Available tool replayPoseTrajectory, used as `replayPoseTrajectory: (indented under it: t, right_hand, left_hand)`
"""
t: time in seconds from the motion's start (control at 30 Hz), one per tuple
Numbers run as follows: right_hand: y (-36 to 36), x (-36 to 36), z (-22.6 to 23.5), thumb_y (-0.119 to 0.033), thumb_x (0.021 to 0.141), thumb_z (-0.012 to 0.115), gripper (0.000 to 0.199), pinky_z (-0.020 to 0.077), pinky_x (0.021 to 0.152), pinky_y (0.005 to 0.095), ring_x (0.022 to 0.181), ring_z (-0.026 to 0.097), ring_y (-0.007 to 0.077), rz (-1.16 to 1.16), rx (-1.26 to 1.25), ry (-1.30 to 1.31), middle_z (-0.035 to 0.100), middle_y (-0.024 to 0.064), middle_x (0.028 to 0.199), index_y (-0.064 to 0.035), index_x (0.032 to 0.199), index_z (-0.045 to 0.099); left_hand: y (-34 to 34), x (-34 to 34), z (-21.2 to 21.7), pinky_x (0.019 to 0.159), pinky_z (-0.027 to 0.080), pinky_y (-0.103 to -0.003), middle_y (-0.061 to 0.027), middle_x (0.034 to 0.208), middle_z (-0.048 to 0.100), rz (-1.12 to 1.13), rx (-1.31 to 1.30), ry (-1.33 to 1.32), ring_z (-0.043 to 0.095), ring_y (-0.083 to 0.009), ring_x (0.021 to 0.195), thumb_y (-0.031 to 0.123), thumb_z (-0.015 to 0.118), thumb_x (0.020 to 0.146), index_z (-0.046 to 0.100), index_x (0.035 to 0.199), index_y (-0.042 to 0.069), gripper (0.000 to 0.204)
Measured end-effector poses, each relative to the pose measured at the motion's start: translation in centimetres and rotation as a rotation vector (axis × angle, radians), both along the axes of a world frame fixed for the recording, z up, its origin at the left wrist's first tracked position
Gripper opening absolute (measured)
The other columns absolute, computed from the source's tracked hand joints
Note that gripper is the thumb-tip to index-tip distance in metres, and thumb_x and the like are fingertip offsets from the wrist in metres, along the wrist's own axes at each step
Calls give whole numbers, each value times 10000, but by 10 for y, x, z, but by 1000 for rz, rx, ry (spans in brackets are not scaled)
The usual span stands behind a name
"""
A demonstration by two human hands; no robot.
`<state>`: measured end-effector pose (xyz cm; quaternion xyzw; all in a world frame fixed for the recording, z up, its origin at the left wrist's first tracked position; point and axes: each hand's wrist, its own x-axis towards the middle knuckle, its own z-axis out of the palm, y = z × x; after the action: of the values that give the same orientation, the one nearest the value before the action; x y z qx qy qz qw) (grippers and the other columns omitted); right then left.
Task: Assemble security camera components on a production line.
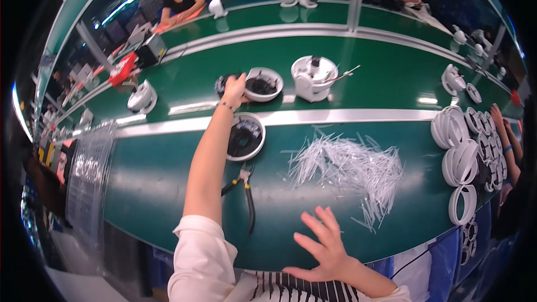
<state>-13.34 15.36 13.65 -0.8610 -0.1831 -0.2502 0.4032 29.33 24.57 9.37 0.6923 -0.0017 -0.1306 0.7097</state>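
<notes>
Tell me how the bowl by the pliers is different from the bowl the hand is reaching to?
The near bowl sits on the front table beside the pliers; the far bowl sits on the belt. The left hand reaches next to the far bowl, while nothing touches the near bowl. Both are round, white, with dark parts inside.

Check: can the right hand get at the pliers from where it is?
Probably yes. The right hand hovers open over bare green table; the pliers lie just to its left, with nothing between them.
</notes>
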Motion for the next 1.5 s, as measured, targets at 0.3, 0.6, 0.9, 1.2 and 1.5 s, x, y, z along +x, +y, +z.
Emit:
replayPoseTrajectory:
  t: [0.3, 0.6, 0.9, 1.2, 1.5]
  right_hand:
    - [9, 3, -3, -337, 608, 722, 554, 274, 941, 525, 1133, 370, 385, 58, -34, -39, 438, 200, 1188, -87, 1064, 532]
    - [9, 14, 13, -227, 636, 697, 482, 294, 922, 528, 1141, 367, 364, 221, -31, -17, 429, 162, 1233, -99, 1073, 539]
    - [9, 2, 10, -239, 591, 724, 454, 293, 936, 515, 1141, 368, 364, 143, -87, -20, 452, 178, 1193, -105, 1002, 585]
    - [8, 5, 10, -207, 637, 702, 540, 323, 929, 431, 1144, 367, 365, 96, 45, 118, 378, 194, 1258, -30, 1105, 498]
    - [-4, 46, 14, -393, 515, 795, 1218, 218, 988, 457, 1269, 162, 300, 132, 786, 286, 57, 153, 1397, -83, 1352, -33]
  left_hand:
    - [123, -139, 50, 721, 465, -335, -174, 869, 618, -291, 910, -528, 603, -281, 799, 298, 610, 736, 589, 930, 14, 344]
    - [158, -241, 32, 736, 470, -377, -158, 1126, 368, -179, 981, -551, 534, -322, 889, 159, 721, 640, 373, 1135, 11, 623]
    - [161, -260, 33, 663, 456, -393, -161, 955, 525, -208, 1229, -552, 544, -328, 818, 300, 662, 693, 470, 931, 15, 418]
    - [154, -287, 36, 514, 411, -412, -187, 601, 525, -327, 882, -523, 524, -380, 562, 120, 545, 804, 390, 860, -3, 206]
    - [51, -314, 99, 430, 349, -187, -39, 596, 506, -264, 245, -928, 468, -52, 499, -5, 603, 752, 395, 869, -7, 238]
